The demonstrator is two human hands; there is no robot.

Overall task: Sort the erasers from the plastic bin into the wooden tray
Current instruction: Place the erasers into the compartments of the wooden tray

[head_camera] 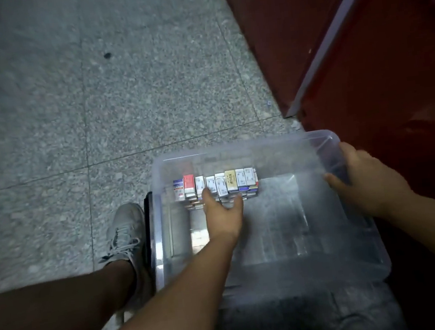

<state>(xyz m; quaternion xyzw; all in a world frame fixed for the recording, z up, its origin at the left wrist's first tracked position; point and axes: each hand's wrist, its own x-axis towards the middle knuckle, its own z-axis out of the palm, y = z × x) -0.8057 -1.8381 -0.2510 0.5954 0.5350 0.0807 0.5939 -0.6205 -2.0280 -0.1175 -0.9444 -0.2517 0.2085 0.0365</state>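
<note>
Clear plastic bin (pixel 260 144) sits low in front of the person, against a red panel (pixel 360 55). Erasers (pixel 221 183) — small boxed ones, packed in rows — lie at the bin's far left corner. Left hand (pixel 222 212) is inside the bin, fingers spread open, tips touching the near edge of the erasers. Right hand (pixel 362 176) clamps the bin's right rim. A grey shoe (pixel 125 233) rests on the speckled floor (pixel 96 97) just left of the bin. Wooden tray — not seen.

Left hand (pixel 222 210) reaching erasers (pixel 216 185), right hand (pixel 365 176) gripping plastic bin (pixel 276 274)
</note>
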